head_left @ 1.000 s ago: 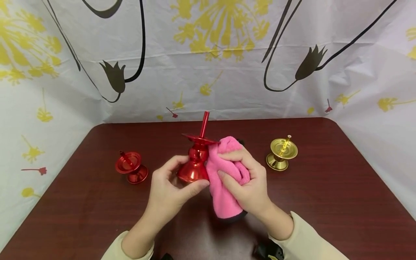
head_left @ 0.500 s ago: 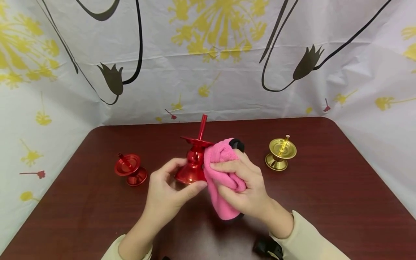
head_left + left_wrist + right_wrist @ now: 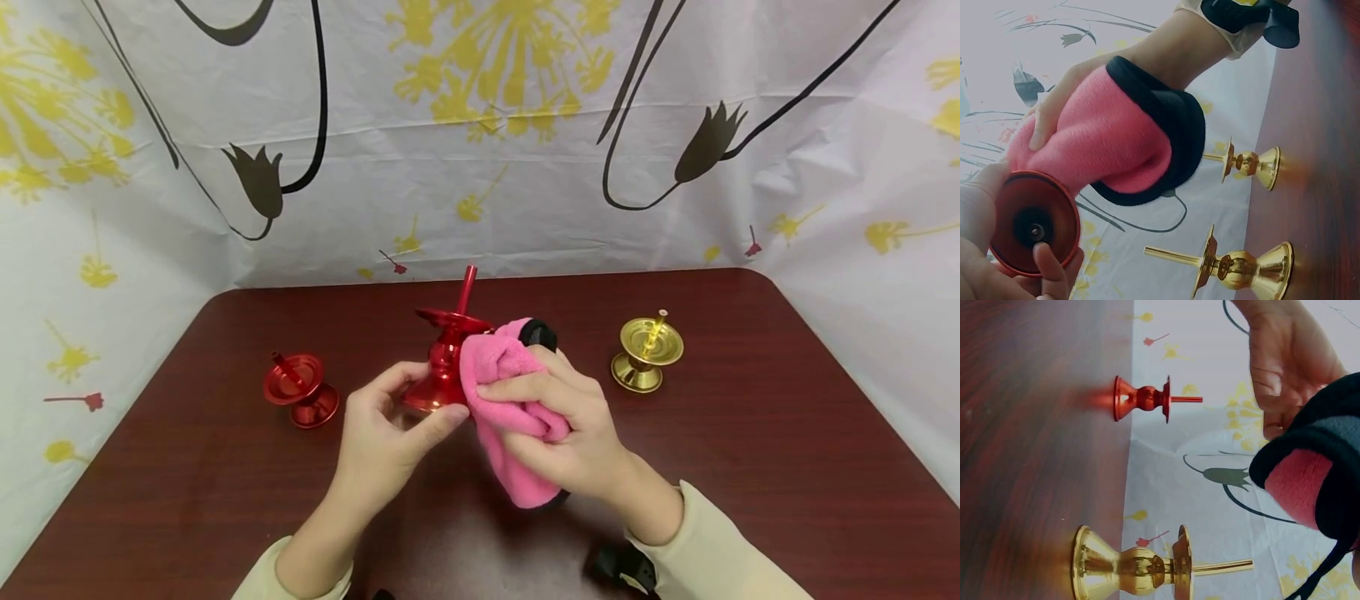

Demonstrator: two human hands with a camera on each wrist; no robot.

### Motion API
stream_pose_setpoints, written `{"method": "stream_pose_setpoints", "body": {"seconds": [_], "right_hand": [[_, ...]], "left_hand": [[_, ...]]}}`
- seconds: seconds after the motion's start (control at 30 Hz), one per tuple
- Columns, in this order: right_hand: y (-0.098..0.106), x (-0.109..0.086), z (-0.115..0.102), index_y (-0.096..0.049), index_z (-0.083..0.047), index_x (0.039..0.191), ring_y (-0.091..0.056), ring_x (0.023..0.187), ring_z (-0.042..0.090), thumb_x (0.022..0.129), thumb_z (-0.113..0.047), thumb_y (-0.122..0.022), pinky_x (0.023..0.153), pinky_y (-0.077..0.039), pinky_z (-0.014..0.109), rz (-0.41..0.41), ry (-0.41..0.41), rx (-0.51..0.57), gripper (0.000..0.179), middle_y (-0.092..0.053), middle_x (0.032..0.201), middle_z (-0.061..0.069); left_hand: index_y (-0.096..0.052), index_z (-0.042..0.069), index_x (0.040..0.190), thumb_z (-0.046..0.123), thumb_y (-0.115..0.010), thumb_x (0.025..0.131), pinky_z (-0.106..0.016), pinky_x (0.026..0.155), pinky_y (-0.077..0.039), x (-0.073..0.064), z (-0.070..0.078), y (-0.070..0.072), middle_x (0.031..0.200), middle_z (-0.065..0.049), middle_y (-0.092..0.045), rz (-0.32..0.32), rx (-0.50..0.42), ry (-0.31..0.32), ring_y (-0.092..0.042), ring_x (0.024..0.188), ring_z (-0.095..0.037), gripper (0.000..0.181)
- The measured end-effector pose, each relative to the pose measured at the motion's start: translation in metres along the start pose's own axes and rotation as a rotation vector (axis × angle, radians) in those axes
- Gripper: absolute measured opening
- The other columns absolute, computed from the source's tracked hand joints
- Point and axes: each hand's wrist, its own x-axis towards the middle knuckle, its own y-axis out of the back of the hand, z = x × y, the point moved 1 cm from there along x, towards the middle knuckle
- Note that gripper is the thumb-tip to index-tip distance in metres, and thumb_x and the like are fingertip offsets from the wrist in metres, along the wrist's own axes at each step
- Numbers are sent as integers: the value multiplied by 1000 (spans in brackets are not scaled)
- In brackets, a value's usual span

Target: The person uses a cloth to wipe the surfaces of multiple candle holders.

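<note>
My left hand (image 3: pixel 386 437) grips a shiny red candle holder (image 3: pixel 437 390) by its flared base, thumb at the near rim. The holder is lifted and tilted, its spike upward. In the left wrist view its hollow underside (image 3: pixel 1063 215) faces the camera, with a fingertip near the central screw. My right hand (image 3: pixel 573 417) grips a bunched pink cloth (image 3: pixel 517 479) with black edging. The cloth lies against the right side of the holder's stem and base, hiding part of them.
A smaller red candle holder (image 3: pixel 315 407) stands at the left of the brown table (image 3: pixel 750 433). A gold candle holder (image 3: pixel 651 350) is at the right. Two gold ones show in the left wrist view, the nearer one (image 3: pixel 1269 269) larger. A patterned white sheet (image 3: pixel 525 225) hangs behind.
My right hand has brought the pink cloth left across the red holder's stem and base, covering more of them. The held holder has shifted slightly left and tilted a little differently.
</note>
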Motion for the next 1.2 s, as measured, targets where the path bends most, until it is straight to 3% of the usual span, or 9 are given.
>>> {"method": "stream_pose_setpoints", "body": {"seconds": [0.17,0.3,0.53,0.73,0.9,1.07,1.2], "right_hand": [[4,1,-3,-71,-4,102,-55,96,19,90,-16,-70,76,-48,25,-30,-87,74,17,-64,99,15],[6,2,-3,-71,-6,103,-55,98,20,90,-16,-69,75,-50,26,-60,-108,78,16,-63,102,16],[11,11,-4,-74,-9,100,-60,96,19,92,-15,-68,91,-44,33,-182,68,-80,11,-70,98,8],[21,15,3,-74,-9,99,-61,100,17,95,-18,-64,102,-41,35,-294,90,-165,14,-71,101,5],[23,14,5,-74,-12,99,-59,100,17,91,-13,-69,99,-41,34,-345,56,-197,10,-69,102,3],[24,10,5,-72,-15,98,-57,97,16,81,-6,-73,93,-43,30,-383,15,-223,19,-68,102,0],[26,9,9,-72,-16,97,-55,99,16,77,-4,-75,90,-44,27,-407,-38,-215,24,-67,102,-1]], "left_hand": [[-68,1,109,13,-81,80,-29,68,-60,0,-6,-3,99,-17,-70,-71,11,31,-66,77,-13,34],[-68,2,109,13,-81,79,-32,67,-60,1,-8,-3,100,-16,-70,-87,26,45,-66,76,-14,34],[-70,6,106,13,-80,80,-30,64,-59,0,-8,-3,94,-12,-71,-130,50,17,-66,74,-13,28],[-71,4,105,11,-81,78,-31,65,-60,3,-7,-3,92,-14,-70,-62,49,25,-66,72,-12,29],[-71,1,106,11,-81,78,-27,64,-59,6,-6,-2,94,-15,-69,-14,31,79,-67,68,-12,32],[-71,4,107,11,-80,79,-26,62,-57,4,-6,-2,97,-12,-67,18,6,159,-62,73,-14,30],[-71,5,110,9,-78,81,-25,68,-58,5,-4,0,98,-12,-69,46,-38,137,-63,82,-17,30]]}}
